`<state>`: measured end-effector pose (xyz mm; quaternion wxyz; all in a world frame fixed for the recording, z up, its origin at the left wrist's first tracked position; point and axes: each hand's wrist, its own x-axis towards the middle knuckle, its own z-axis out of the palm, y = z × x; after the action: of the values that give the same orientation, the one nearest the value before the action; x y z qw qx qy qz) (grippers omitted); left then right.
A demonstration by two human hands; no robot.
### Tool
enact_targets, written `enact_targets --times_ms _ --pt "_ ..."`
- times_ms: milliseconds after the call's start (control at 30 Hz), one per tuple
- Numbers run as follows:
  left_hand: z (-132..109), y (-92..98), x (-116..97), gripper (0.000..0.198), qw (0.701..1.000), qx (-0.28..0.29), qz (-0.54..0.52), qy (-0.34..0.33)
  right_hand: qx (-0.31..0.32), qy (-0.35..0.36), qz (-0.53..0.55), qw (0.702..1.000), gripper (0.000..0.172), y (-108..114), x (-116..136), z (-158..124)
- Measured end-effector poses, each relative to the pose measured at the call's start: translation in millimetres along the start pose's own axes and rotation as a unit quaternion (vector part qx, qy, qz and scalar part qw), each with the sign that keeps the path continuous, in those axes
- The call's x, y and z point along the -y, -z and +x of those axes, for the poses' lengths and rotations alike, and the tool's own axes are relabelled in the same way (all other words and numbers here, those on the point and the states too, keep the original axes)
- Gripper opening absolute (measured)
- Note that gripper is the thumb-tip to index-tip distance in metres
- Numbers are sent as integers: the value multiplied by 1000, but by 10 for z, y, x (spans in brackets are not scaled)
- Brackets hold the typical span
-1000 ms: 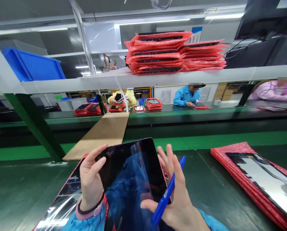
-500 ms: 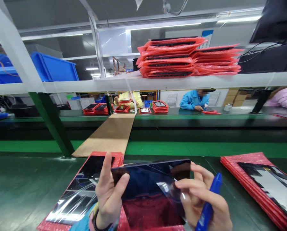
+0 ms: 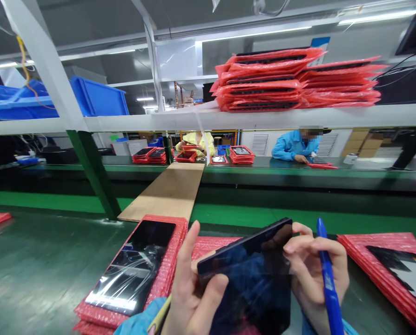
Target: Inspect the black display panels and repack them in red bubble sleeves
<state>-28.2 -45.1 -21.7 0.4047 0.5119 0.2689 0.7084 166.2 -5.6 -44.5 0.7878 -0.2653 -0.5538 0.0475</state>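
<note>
A dark, glossy flat screen panel (image 3: 253,279) is tilted up in front of me. My left hand (image 3: 197,288) grips its left edge, thumb on the face and forefinger raised. At the upper right edge, my right hand (image 3: 314,265) pinches the panel's side, where a clear film seems to lie over the face. A blue pen (image 3: 328,279) is also tucked between the fingers of that hand. Left of my hands, another black screen panel (image 3: 134,265) lies face up on red bubble wrap sleeves (image 3: 166,260). More red bubble wrap (image 3: 215,244) shows behind the held panel.
To the right, a stack of red sleeves (image 3: 372,265) carries a panel with a white back (image 3: 415,274). A wooden board (image 3: 166,190) bridges toward the far bench. Overhead, a shelf (image 3: 180,123) bears red-wrapped stacks (image 3: 264,83) and blue bins (image 3: 99,97). Two co-workers sit opposite.
The held panel has turned, its right end rising, and lies further right in view. My right hand has moved up its edge, and the pen stands more upright. The whole view has shifted left.
</note>
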Motion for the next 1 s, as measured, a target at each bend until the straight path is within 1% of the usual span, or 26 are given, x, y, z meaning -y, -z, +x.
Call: enact_targets --times_ms 100,200,333,433,500,533,600,667,733,800,867,1000 --pt "-40 -101 -91 56 998 52 -29 7 2 -64 48 997 26 -21 -71 27" --pt "-38 -115 -97 49 995 91 -46 0 -4 -100 72 992 25 -59 -97 47" --pt "-15 -49 -32 47 992 117 -36 -22 -14 -126 79 989 26 -83 -120 58" --pt "31 28 28 43 987 149 -11 -62 -32 -150 85 984 28 -88 -129 55" --pt "81 83 65 36 982 175 -3 -73 -39 -181 92 978 29 -91 -124 54" --pt "110 107 81 33 980 186 -3 -68 -40 -202 92 974 30 -92 -119 57" --pt "168 142 104 27 978 205 -26 -37 -41 -241 91 966 32 -92 -104 72" --pt "224 153 114 28 973 213 -85 16 -37 -273 93 957 34 -87 -82 95" --pt "278 143 108 28 964 197 -165 74 -38 -295 104 949 34 -82 -49 120" --pt "335 122 88 24 952 169 -223 123 -50 -319 118 939 33 -79 -5 140" --pt "396 100 59 19 943 147 -249 163 -84 -352 131 923 35 -81 34 156" --pt "500 72 14 13 919 131 -298 223 -182 -430 136 874 43 -86 28 194"
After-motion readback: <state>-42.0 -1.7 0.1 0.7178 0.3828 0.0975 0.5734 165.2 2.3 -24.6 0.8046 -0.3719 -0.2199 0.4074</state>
